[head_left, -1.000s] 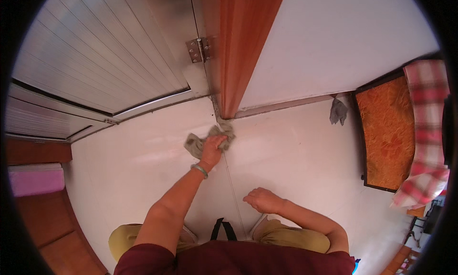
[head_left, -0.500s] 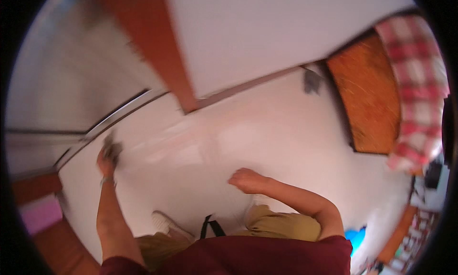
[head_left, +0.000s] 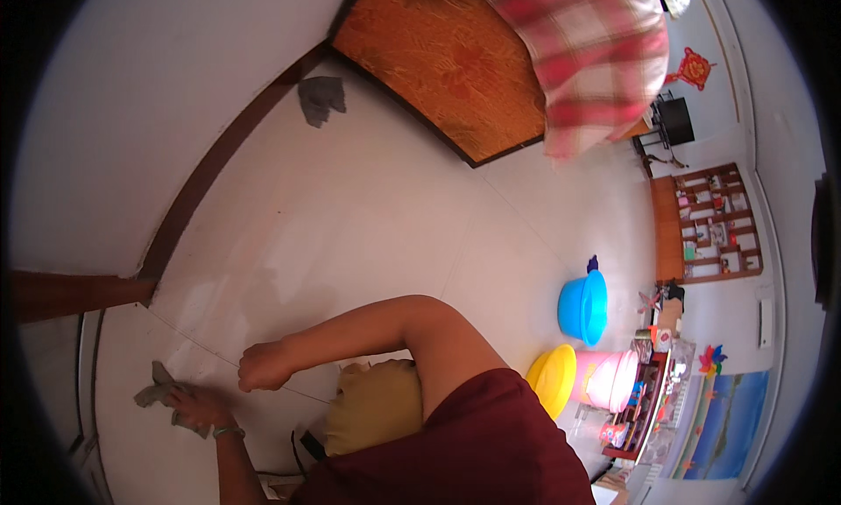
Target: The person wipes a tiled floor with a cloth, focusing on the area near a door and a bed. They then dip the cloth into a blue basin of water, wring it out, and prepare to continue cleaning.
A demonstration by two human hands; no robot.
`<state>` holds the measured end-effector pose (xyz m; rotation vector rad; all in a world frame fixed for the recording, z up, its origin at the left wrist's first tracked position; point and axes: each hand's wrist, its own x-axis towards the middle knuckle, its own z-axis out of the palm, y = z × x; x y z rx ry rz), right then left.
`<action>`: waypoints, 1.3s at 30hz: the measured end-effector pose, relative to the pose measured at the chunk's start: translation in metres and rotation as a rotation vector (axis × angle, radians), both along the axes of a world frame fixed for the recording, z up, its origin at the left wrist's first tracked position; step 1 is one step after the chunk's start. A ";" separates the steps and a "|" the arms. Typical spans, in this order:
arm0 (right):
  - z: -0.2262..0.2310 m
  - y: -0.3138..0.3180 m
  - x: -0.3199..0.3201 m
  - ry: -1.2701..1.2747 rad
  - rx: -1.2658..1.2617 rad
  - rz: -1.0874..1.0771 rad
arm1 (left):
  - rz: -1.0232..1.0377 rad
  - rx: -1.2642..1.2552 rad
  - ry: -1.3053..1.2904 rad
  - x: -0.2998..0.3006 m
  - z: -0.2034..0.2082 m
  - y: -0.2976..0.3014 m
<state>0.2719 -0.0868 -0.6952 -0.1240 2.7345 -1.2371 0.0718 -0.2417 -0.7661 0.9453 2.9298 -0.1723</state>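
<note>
The left hand (head_left: 198, 407) rests on a grey-green cloth (head_left: 156, 389) on the pale floor (head_left: 394, 220), its fingers partly spread over the fabric. The right hand (head_left: 265, 367) is curled into a fist near it, above the floor; whether anything is inside cannot be told. A dark grey rag (head_left: 321, 100) lies beside the wall (head_left: 166, 93); a blue basin (head_left: 578, 308) stands well apart, to the right.

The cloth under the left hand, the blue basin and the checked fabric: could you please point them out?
Cloth (head_left: 155, 390): head view, its uncovered end.
Blue basin (head_left: 575, 309): head view, its outer wall.
Checked fabric (head_left: 591, 54): head view, its middle.
</note>
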 end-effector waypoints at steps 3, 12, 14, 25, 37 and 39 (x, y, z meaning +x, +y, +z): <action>-0.006 -0.002 0.005 0.028 -0.019 -0.013 | -0.021 0.346 -0.013 0.028 -0.030 0.022; 0.001 0.036 -0.001 0.103 0.045 -0.091 | -0.033 0.877 -1.403 -0.014 0.136 0.105; 0.007 0.057 0.007 0.073 0.000 -0.167 | -0.208 0.803 -1.419 -0.044 0.182 0.105; 0.096 0.119 -0.031 -0.091 -0.143 -0.662 | 0.063 1.216 -1.470 -0.113 0.303 0.035; 0.099 0.038 -0.155 -0.236 -0.354 -0.535 | 0.528 1.389 -2.037 -0.097 0.224 -0.041; 0.075 0.019 -0.162 0.020 -0.191 -0.656 | 0.653 0.968 -1.823 -0.093 0.181 -0.094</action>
